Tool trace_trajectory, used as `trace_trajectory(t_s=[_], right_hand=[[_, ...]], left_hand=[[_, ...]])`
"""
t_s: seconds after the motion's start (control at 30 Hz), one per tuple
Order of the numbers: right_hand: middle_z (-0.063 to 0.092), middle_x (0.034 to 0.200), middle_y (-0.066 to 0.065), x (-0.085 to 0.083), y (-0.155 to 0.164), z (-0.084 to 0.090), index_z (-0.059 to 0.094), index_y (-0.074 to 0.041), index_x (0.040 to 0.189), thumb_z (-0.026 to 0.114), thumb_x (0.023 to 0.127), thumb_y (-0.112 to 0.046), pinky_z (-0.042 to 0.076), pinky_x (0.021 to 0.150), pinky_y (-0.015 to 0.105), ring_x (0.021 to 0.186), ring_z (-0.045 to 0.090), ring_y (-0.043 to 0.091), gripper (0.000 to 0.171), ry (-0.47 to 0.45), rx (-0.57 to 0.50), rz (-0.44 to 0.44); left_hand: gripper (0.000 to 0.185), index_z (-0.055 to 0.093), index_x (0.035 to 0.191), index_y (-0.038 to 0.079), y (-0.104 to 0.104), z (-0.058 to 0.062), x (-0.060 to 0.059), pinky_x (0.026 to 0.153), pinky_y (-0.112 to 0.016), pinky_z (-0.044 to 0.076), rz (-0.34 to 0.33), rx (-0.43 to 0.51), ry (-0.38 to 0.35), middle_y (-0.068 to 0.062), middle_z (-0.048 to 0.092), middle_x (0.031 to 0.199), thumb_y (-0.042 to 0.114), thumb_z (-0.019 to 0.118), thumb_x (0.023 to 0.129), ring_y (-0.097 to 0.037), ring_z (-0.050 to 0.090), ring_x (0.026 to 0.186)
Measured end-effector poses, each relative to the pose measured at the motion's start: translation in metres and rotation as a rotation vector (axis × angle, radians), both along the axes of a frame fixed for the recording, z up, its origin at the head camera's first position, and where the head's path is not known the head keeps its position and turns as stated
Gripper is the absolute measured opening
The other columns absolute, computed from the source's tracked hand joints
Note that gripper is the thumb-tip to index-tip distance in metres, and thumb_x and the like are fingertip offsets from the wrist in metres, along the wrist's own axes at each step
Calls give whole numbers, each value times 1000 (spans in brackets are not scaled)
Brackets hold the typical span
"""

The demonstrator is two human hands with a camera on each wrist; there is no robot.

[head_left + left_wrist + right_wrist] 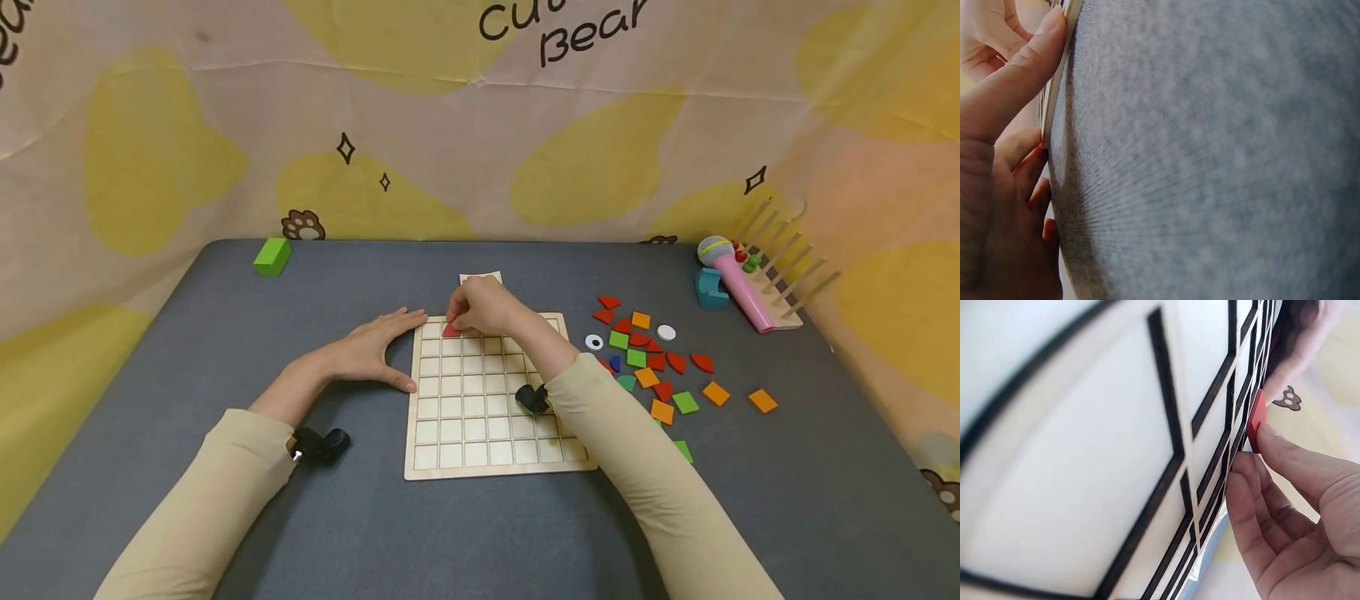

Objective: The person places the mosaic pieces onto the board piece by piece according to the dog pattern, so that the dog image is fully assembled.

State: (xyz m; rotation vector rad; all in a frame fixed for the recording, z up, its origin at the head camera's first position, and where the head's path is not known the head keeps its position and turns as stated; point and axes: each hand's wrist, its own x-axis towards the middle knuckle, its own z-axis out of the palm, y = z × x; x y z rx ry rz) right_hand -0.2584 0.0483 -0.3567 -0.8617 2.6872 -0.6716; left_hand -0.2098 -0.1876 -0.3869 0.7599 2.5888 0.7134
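Observation:
A square wooden grid board (450, 431) with white cells lies flat on the dark table. My right hand (480, 305) reaches over its far-left part and pinches a red tile (451, 331) at the far row of cells. Seen from the right wrist, the thumb lies on the red tile (1256, 422), which stands tilted against the grid. At the board's left edge my left hand (369, 353) is spread, its thumb on the side and its fingertips near the far-left corner. The left wrist view shows that thumb (1035, 53) against the board's edge.
Several red, orange and green tiles (636, 358) lie scattered right of the board, with two white discs. A pink microphone (742, 292), a teal block (710, 288) and a pegged rack (787, 283) stand far right. A green block (272, 257) sits far left; a pale card (480, 276) lies behind the board.

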Motion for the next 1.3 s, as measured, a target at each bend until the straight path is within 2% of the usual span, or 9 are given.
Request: trace_trajectory(t_s=[0.47, 0.67, 0.83, 1.03, 1.3], right_hand=[[77, 92, 3, 2, -2, -1, 79, -13, 93, 73, 87, -9, 52, 82, 30, 86, 66, 15, 9, 29, 14, 27], [76, 94, 3, 1, 8, 7, 77, -14, 97, 70, 91, -12, 53, 85, 33, 88, 66, 17, 10, 0, -1, 7], [74, 90, 5, -7, 37, 17, 77, -13, 100, 67, 91, -12, 50, 80, 34, 85, 64, 19, 13, 18, -34, -39], [69, 84, 6, -17, 84, 18, 75, -10, 103, 69, 91, -12, 44, 72, 31, 79, 57, 19, 14, -1, -49, -111], [70, 103, 13, -24, 158, 21, 73, -6, 110, 69, 91, -12, 48, 79, 35, 92, 61, 25, 21, -29, -22, -257]], left_hand=[[109, 25, 158, 12, -2, -1, 2, 120, -68, 13, 15, -15, -17, -11, 22, 166, 48, 84, 73, -39, 9, 156], [109, 25, 158, 12, 0, -1, 2, 120, -69, 14, 13, -10, -16, -11, 22, 166, 49, 84, 73, -39, 10, 156], [109, 25, 158, 12, 1, 0, 1, 120, -68, 14, 9, -10, -11, -12, 22, 166, 49, 84, 73, -40, 10, 156], [110, 25, 158, 11, 1, -1, 0, 120, -67, 13, 3, -16, -3, -14, 22, 166, 47, 84, 73, -41, 10, 155], [109, 25, 157, 11, 1, -1, 1, 120, -67, 13, 8, -23, -9, -14, 22, 166, 47, 84, 73, -40, 10, 156]])
